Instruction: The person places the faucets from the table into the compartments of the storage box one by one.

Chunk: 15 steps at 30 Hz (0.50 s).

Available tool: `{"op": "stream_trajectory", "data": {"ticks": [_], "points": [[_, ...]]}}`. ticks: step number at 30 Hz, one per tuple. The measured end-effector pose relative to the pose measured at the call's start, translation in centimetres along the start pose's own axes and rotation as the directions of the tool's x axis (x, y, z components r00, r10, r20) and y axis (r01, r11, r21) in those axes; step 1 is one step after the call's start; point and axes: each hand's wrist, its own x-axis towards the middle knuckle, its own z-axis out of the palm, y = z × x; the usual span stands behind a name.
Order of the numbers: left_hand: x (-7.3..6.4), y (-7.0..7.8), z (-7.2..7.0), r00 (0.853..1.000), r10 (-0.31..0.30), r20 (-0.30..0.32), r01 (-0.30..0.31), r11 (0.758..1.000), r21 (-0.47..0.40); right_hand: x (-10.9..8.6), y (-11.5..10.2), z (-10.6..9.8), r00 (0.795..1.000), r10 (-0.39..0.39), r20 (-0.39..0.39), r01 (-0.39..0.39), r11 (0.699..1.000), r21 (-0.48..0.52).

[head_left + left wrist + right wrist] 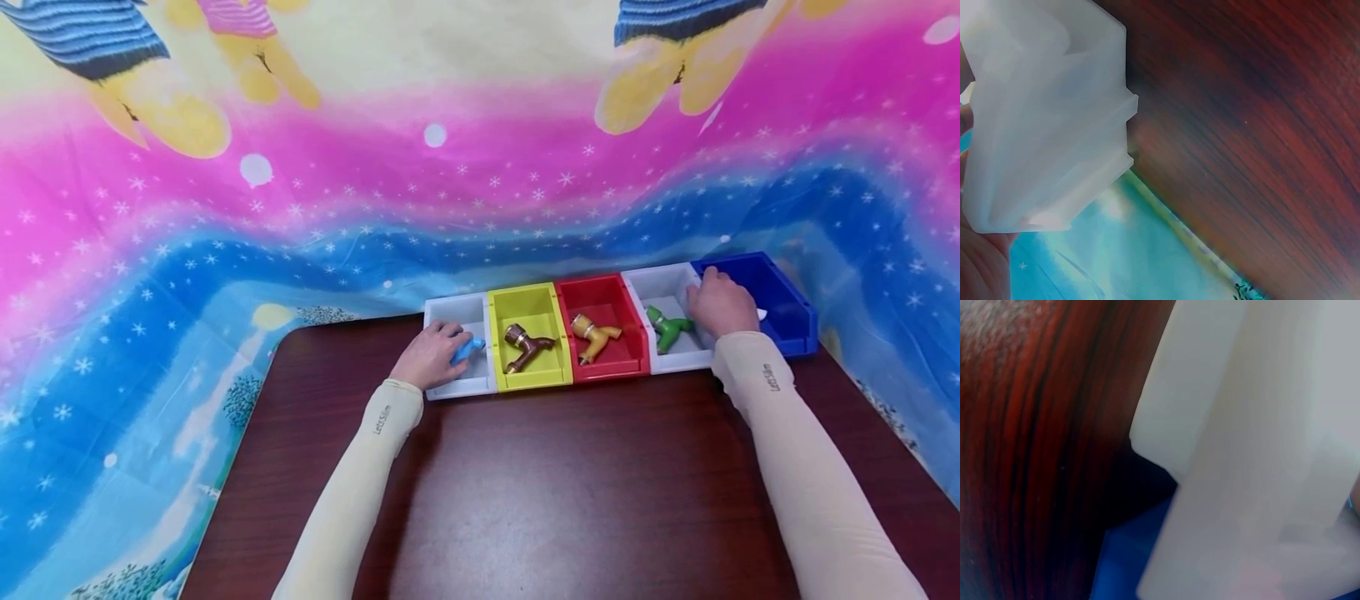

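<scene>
My left hand [429, 354] reaches into the white bin [457, 387] at the row's left end. Its fingers and thumb close round a light-blue toy tap [467, 348], partly hidden by the hand. At the other end, my right hand [722, 304] bends over the wall between the second white bin [686, 363] and the blue bin [802, 333]. What its fingertips hold is hidden. A small white piece [762, 314] shows beside that hand in the blue bin. Close to the right hand, a green tap [667, 329] lies in the second white bin.
Between the white bins stand a yellow bin [536, 381] with a brown tap [528, 346] and a red bin [611, 368] with a yellow tap [595, 337]. The row stands on a dark wooden table [562, 483], before a patterned cloth [420, 183]. Pale shapes block much of both wrist views.
</scene>
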Motion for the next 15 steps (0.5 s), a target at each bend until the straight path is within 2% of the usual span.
{"op": "stream_trajectory", "data": {"ticks": [3, 8, 15], "points": [[0.22, 0.21, -0.07, 1.0, -0.004, 0.017, 0.004, 1.0, -0.009, -0.15, 0.25, -0.03, 1.0, 0.007, -0.002, -0.007, 1.0, 0.003], [0.22, 0.23, -0.02, 1.0, -0.002, 0.008, 0.003, 1.0, -0.017, -0.05, 0.23, 0.22, 1.0, 0.002, -0.029, -0.002, 1.0, 0.0], [0.13, 0.03, -0.1, 0.999, 0.038, -0.006, -0.038, 0.999, 0.014, 0.02, -0.21, 0.13, 1.0, 0.015, -0.02, -0.015, 1.0, -0.001]]}}
